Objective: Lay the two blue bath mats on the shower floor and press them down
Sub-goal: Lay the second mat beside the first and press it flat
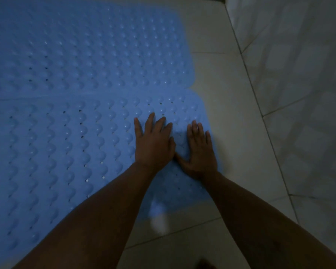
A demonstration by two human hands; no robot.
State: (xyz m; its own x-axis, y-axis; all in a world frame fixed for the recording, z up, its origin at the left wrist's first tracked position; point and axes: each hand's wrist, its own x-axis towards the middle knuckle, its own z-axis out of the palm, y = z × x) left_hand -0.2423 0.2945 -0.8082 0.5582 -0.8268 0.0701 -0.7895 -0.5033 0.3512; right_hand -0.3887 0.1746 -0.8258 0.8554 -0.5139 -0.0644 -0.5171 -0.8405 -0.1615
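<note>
No grip on anything: left hand (153, 144) and right hand (200, 150) lie flat, fingers straight, side by side on the near mat (66, 152) by its right end, likely pressing it down onto the tiled floor (231, 117). Far mat (85, 51) lies flat just beyond, edges meeting. Tiled wall (299, 74) at right. No labels or writing readable

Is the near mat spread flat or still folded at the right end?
Spread flat: the near mat lies unfolded on the floor, both hands pressing its right end, fingers straight.
</note>
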